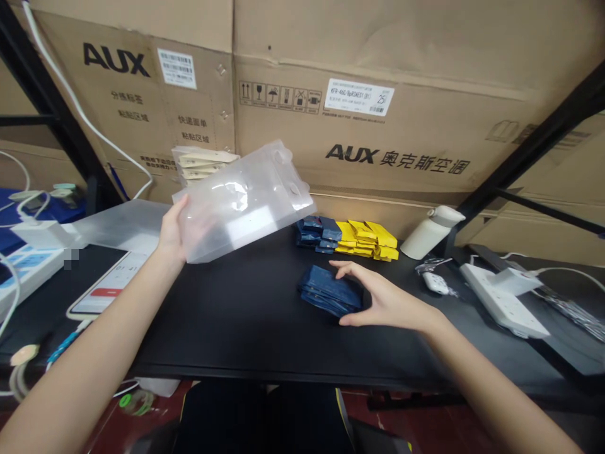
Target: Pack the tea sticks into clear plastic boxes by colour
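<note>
My left hand (pixel 171 234) is closed on the near left corner of a clear plastic packaging sleeve (pixel 246 195), held tilted above the table. Its right end has scalloped flaps and round holes. Through the plastic, my fingers show only faintly. Low on the table, my right hand (pixel 390 301) curves its thumb and fingers round the right end of a small stack of dark blue packets (pixel 328 291). Behind that stack lie more blue packets (pixel 319 233) beside a row of yellow packets (pixel 366 238). Cream packets (pixel 203 157) are piled at the back, partly hidden by the sleeve.
Another clear plastic sheet (pixel 127 221) lies at the left, by a phone (pixel 108 284) and a white power strip (pixel 28 277). To the right are a cream bottle (pixel 432 232), a small white case (pixel 435 282) and another power strip (pixel 503 302). Large cartons (pixel 401 38) stand behind.
</note>
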`<act>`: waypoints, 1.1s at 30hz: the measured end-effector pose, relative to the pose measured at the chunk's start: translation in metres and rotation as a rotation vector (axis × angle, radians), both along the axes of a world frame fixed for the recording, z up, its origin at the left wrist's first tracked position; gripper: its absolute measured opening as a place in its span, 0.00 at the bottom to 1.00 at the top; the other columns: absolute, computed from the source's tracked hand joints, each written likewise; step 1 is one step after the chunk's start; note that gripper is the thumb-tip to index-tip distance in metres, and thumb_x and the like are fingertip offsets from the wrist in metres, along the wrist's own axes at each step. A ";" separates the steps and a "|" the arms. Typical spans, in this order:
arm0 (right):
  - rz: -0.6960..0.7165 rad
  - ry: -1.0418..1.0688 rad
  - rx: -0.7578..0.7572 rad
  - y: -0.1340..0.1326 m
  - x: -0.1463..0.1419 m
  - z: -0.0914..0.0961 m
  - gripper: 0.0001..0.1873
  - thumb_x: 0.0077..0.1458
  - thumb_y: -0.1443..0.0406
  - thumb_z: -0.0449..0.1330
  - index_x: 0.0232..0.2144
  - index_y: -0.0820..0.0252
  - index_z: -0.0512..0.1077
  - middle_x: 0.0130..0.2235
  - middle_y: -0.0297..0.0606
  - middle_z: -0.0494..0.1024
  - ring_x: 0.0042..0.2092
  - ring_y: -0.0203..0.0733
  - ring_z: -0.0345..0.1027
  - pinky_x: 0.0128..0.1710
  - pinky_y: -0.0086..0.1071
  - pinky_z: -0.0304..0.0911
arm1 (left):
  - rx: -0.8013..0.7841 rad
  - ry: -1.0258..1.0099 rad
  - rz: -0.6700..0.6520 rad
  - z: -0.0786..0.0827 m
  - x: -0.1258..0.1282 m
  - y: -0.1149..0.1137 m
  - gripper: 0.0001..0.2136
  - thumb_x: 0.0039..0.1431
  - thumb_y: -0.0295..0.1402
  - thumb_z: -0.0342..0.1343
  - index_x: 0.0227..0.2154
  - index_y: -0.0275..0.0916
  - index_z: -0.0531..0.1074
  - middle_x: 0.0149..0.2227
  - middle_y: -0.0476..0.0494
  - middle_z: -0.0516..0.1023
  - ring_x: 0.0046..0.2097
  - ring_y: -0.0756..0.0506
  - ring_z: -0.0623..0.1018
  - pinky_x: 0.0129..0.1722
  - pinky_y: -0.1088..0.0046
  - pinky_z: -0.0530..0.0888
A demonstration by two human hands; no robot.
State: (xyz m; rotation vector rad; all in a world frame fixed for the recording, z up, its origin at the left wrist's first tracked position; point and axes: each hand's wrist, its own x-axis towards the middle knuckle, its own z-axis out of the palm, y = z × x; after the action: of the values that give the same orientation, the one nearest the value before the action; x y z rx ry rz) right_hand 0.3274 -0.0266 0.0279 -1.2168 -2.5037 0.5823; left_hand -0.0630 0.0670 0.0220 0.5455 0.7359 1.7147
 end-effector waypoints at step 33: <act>0.058 -0.418 0.657 0.107 -0.109 -0.047 0.21 0.59 0.67 0.58 0.54 0.71 0.67 0.60 0.61 0.67 0.60 0.62 0.61 0.58 0.54 0.57 | 0.108 -0.035 0.006 0.002 0.000 -0.002 0.09 0.61 0.34 0.53 0.40 0.36 0.74 0.35 0.45 0.82 0.46 0.42 0.79 0.51 0.62 0.75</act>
State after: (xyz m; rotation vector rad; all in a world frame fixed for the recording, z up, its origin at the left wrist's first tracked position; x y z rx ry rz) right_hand 0.2182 0.0806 -0.0188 -1.0720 -2.7128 -0.5165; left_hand -0.0633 0.0652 0.0236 0.5864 0.6229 1.7725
